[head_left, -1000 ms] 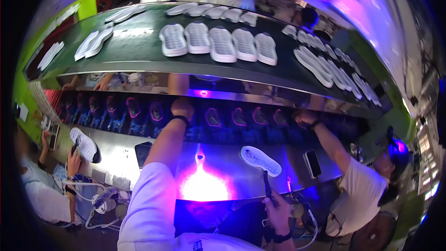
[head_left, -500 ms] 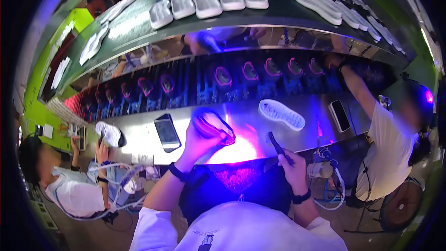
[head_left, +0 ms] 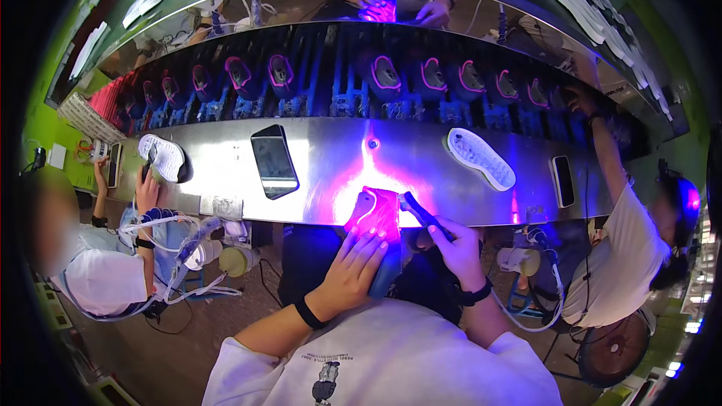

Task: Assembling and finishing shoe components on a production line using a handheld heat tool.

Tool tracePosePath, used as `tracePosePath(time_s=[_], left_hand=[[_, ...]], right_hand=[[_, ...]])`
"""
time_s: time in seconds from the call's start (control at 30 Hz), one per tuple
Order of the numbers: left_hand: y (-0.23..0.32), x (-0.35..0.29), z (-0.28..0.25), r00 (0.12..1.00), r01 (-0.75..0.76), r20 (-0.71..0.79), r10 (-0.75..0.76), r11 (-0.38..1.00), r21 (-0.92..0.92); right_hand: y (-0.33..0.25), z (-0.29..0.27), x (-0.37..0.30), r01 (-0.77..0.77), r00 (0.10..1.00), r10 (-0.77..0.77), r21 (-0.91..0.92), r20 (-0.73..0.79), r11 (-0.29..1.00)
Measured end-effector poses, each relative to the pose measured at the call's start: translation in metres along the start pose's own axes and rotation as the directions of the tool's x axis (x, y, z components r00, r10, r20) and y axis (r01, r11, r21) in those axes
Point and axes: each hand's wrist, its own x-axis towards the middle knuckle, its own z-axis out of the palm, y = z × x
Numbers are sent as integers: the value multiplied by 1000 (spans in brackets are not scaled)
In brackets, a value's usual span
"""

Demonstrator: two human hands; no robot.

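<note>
My left hand (head_left: 358,265) lies over a dark shoe upper (head_left: 378,213) at the table's near edge, fingers stretched across it and holding it. Purple-pink light floods the upper, and a bright curved line shows on it. In my right hand (head_left: 457,249) is a brush (head_left: 430,219) with a dark handle. Its head is at the right side of the upper, touching or very close. Right of centre on the metal table (head_left: 320,173) rests a white shoe sole (head_left: 481,158).
A phone (head_left: 274,162) lies left of centre, another phone (head_left: 562,181) at right. Beyond the table, a conveyor (head_left: 348,90) carries several dark uppers. Co-workers sit on both sides; the left one's hand (head_left: 147,189) is at a white sole (head_left: 161,156). A fan (head_left: 615,349) stands lower right.
My left hand has brought the upper down toward me and turned it. My right hand has raised the brush to the upper's side. The whole view has shifted, with the far shelf now higher.
</note>
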Motion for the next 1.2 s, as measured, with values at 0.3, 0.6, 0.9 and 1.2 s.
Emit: tracePosePath(time_s=[0.3, 0.6, 0.9, 1.2], left_hand=[[-10, -3, -4, 991, -97, 91, 94, 995, 25], [-9, 1, -4, 987, -119, 113, 118, 993, 4], [6, 15, -7, 983, -146, 123, 136, 987, 74], [39, 43, -1, 990, -16, 140, -2, 992, 128]], right_hand=[[-8, -13, -41, 64, 993, -42, -216, 109, 974], [-43, -9, -24, 48, 998, -34, -276, 54, 960], [-9, -39, -71, -151, 969, 171, -121, 179, 981], [-26, -59, -73, -62, 988, 78, -125, 133, 990]])
